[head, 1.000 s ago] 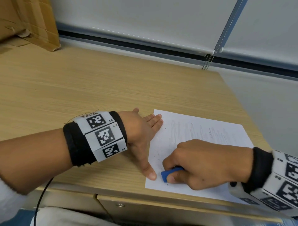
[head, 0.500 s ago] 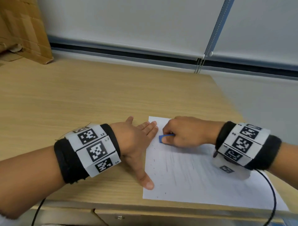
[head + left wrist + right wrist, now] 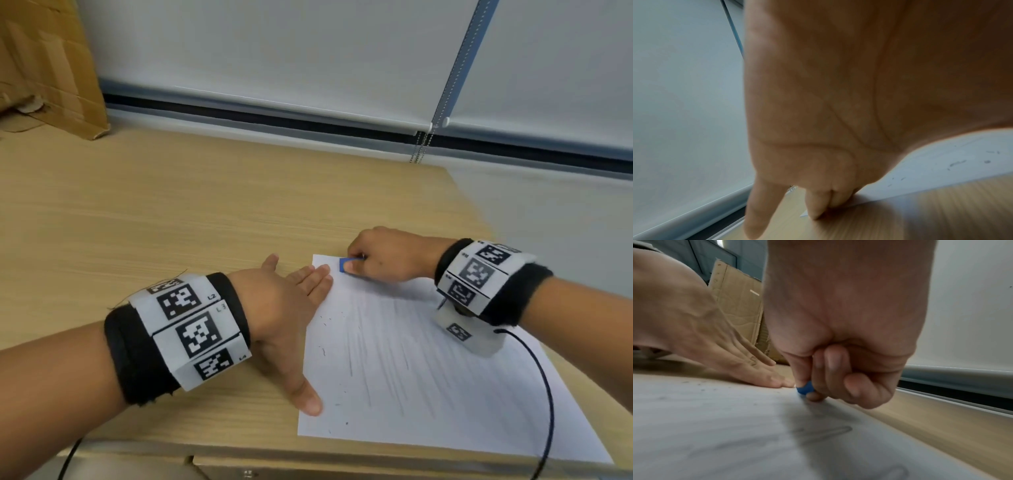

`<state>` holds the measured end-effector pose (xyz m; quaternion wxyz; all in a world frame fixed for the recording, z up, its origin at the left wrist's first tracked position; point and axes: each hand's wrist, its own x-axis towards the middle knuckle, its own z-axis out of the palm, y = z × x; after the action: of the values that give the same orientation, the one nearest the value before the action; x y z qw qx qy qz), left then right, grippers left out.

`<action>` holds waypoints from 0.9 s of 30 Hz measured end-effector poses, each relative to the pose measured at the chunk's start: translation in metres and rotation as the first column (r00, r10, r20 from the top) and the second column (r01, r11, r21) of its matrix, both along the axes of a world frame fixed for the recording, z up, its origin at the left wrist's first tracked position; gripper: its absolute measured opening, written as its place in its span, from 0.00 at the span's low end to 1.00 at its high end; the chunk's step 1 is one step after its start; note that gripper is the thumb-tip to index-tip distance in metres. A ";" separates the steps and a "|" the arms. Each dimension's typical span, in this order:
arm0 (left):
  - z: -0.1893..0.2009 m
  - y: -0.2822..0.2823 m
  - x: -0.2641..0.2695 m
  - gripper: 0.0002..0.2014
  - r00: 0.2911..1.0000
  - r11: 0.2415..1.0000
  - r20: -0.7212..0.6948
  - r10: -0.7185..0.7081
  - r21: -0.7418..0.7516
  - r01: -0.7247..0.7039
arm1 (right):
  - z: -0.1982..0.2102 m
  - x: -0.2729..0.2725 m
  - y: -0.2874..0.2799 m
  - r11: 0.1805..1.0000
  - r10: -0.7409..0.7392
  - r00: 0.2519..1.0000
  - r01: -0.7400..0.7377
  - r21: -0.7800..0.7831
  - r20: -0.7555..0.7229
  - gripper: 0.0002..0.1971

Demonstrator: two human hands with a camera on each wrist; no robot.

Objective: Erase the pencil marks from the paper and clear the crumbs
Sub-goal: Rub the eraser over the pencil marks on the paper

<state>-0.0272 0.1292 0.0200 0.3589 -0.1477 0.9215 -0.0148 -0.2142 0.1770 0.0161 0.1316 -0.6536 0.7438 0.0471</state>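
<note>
- A light wooden desk (image 3: 171, 212) stands against a pale wall, with a roller blind (image 3: 308, 51) pulled down behind it and a bead chain (image 3: 419, 147) hanging to the desktop.
- A cardboard box (image 3: 44, 68) sits at the far left of the desk.
- A white sheet of paper (image 3: 428, 394) lies near the front edge, covered in faint pencil marks (image 3: 383, 359); dark eraser crumbs (image 3: 323, 351) are scattered along its left side.
- The left hand (image 3: 284, 308) lies flat, fingers straight, with fingertips (image 3: 813, 209) and thumb pressing the paper's left edge.
- The right hand (image 3: 383, 255), fingers curled, pinches a blue eraser (image 3: 344, 264) against the paper's far left corner.
- Both wrists wear black bands with square-patterned marker tags (image 3: 191, 329).
</note>
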 end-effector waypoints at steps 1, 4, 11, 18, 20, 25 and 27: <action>0.000 0.000 0.000 0.74 1.000 1.000 -0.002 0.000 -0.001 0.000 | -0.001 -0.002 0.002 1.000 0.011 1.000 -0.011 0.002 0.013 0.19; -0.001 0.001 -0.001 0.73 1.000 1.000 0.002 -0.009 -0.006 0.009 | 0.001 0.010 0.020 0.987 0.120 0.989 -0.128 0.093 0.085 0.18; -0.001 0.002 -0.002 0.74 1.000 0.999 0.015 -0.022 -0.036 0.022 | 0.004 -0.002 0.014 0.998 0.016 1.000 -0.015 0.055 -0.008 0.19; 0.004 0.010 -0.005 0.72 0.999 0.997 0.011 -0.031 -0.070 0.032 | 0.003 0.015 0.033 0.985 0.129 0.992 -0.129 0.116 0.013 0.17; 0.003 0.010 -0.006 0.73 0.999 0.997 0.022 -0.032 -0.071 0.033 | 0.003 0.006 0.028 0.994 0.066 0.998 -0.066 0.090 0.004 0.18; 0.006 0.006 -0.008 0.71 1.000 1.000 -0.002 -0.005 -0.020 0.005 | -0.003 -0.007 0.026 0.999 -0.019 0.997 0.015 0.050 0.077 0.18; 0.010 0.001 -0.013 0.64 0.998 1.000 -0.052 0.019 0.007 -0.019 | -0.003 -0.005 0.028 0.998 -0.032 0.996 0.027 0.054 0.087 0.18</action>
<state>-0.0397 0.1302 0.0305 0.3355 -0.1556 0.9291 -0.0046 -0.2194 0.2049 0.0127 0.1820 -0.6404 0.7453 0.0358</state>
